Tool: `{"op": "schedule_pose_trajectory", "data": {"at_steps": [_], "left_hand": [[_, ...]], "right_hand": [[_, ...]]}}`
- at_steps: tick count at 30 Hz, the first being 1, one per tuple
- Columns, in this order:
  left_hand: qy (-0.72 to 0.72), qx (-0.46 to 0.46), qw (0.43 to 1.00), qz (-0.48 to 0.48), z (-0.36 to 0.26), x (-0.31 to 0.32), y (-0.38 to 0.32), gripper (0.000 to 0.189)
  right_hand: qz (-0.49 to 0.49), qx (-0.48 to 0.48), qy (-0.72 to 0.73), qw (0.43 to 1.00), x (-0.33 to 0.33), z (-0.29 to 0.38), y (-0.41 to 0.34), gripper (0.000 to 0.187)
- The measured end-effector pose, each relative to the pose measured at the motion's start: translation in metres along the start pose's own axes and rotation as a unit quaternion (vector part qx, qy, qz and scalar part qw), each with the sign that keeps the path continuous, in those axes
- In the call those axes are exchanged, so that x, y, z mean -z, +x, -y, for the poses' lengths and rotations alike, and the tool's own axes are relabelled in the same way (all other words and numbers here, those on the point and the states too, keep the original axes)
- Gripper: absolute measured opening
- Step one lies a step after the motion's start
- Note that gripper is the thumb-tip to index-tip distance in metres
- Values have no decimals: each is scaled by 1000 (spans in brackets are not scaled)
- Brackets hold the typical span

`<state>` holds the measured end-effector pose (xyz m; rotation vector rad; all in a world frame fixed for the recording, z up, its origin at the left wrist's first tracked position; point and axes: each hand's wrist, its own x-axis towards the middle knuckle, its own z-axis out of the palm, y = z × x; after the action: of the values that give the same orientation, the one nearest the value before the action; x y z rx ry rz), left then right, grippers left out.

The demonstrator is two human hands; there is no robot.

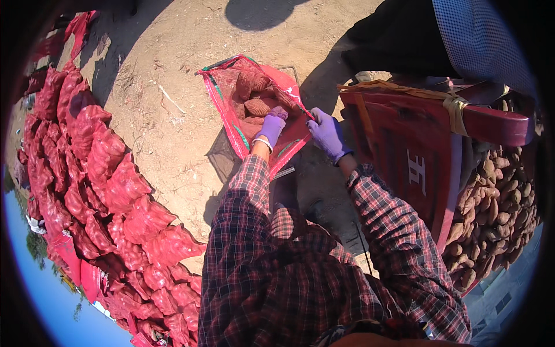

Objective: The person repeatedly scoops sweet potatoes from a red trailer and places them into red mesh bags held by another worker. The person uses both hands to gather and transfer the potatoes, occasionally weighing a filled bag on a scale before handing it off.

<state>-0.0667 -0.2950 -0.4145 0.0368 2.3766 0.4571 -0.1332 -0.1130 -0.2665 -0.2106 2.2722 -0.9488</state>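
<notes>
Before me a red mesh sack (236, 126) stands with its mouth spread around a metal frame, and several sweet potatoes (261, 106) lie inside it. My left hand (273, 126), in a purple glove, reaches into the mouth of the sack beside the sweet potatoes; its fingertips are over a sweet potato, and whether they grip it cannot be told. At the sack's right corner my right hand (327, 134), also gloved in purple, has its fingers closed on the mesh edge.
Filled red mesh sacks (130, 208) are piled along the left. At the right is a red metal truck side panel (403, 143), with loose sweet potatoes (494, 212) heaped behind it. Another person's dark-clothed leg (399, 39) is at the upper right, near the panel.
</notes>
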Motion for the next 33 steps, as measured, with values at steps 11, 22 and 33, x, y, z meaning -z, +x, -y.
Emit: {"op": "schedule_pose_trajectory", "data": {"at_steps": [11, 22, 33], "left_hand": [[11, 56, 998, -15, 61, -88, 109, 45], [-27, 21, 996, -87, 64, -112, 80, 48], [-280, 193, 929, -142, 46, -41, 35, 98]], "right_hand": [[14, 16, 164, 986, 1, -19, -31, 21], [77, -18, 334, 939, 9, -22, -15, 15], [82, -19, 258, 962, 12, -13, -26, 5]]}}
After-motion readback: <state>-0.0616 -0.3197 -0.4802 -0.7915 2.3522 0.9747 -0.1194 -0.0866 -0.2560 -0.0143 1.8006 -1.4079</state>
